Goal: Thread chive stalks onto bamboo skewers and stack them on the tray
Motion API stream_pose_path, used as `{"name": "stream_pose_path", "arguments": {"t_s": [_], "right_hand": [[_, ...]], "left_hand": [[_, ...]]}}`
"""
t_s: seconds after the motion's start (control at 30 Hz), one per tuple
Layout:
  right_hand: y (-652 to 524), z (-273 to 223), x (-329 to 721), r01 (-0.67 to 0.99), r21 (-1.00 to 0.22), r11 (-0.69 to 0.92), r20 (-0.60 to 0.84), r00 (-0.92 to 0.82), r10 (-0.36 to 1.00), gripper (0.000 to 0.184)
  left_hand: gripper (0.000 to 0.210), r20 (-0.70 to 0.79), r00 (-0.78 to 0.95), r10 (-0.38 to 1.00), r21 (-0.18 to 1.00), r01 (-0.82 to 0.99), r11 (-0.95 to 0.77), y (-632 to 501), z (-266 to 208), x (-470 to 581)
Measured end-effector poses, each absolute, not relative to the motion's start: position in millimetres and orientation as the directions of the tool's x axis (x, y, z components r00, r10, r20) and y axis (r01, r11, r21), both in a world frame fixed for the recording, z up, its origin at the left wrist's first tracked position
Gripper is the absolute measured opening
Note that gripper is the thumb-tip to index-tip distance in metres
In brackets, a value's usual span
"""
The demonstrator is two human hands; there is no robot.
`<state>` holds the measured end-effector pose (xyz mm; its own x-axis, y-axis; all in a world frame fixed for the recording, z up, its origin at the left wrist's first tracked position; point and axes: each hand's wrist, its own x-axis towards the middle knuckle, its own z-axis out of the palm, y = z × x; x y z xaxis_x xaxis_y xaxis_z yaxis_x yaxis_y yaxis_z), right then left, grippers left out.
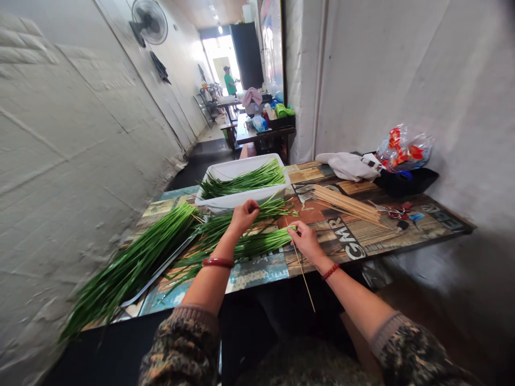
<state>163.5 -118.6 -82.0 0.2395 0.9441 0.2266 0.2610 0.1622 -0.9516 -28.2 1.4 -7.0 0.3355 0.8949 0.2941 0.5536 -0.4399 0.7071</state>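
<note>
My right hand (304,238) is closed at the pale stem ends of a bunch of garlic chives (261,241). A thin bamboo skewer (304,276) runs through its fingers, and its lower end sticks out past the table's front edge. My left hand (244,216) is pinched above another pile of chives (217,222); whatever its fingertips hold is hidden. Just beyond my hands stands a white plastic tray (225,201) with more chives (245,179) in it. A larger heap of chives (137,262) lies at the left, its leaves hanging over the edge.
A bundle of bamboo skewers (348,205) lies right of my hands, near red-handled scissors (396,212). Behind are a pale cloth (348,165) and a plastic bag (404,150). Walls flank the wooden-patterned table (257,274). A person (229,81) stands far back.
</note>
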Motion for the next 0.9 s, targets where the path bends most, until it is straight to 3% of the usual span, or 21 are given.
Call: {"name": "stream_pose_path", "arguments": {"t_s": [0.17,0.5,0.63,0.7,0.83,0.9], "right_hand": [[-121,-79,164,0.246,-0.954,0.169,0.228,0.233,0.945,0.025],[-118,-84,164,0.166,-0.971,0.171,0.205,0.215,0.955,0.029],[-118,-83,163,0.146,-0.975,0.165,0.193,0.21,0.958,0.028],[-118,-83,164,0.143,-0.977,0.161,0.189,0.212,0.959,0.027],[-118,-83,164,0.142,-0.978,0.155,0.182,0.21,0.961,0.028],[-118,-82,164,0.146,-0.977,0.157,0.186,0.212,0.959,0.029]], "left_hand": [[0.006,0.288,0.349,0.891,0.67,0.592,-0.449,-3,-8,-25],[0.03,0.29,0.398,0.87,0.603,0.63,-0.489,-4,-7,-25],[0.026,0.313,0.388,0.867,0.541,0.677,-0.499,-8,5,-25],[0.025,0.338,0.378,0.862,0.466,0.728,-0.502,-14,18,-23],[0.027,0.416,0.432,0.8,0.127,0.844,-0.521,-33,51,-20],[0.028,0.432,0.442,0.786,0.021,0.866,-0.499,-42,62,-20]]}}
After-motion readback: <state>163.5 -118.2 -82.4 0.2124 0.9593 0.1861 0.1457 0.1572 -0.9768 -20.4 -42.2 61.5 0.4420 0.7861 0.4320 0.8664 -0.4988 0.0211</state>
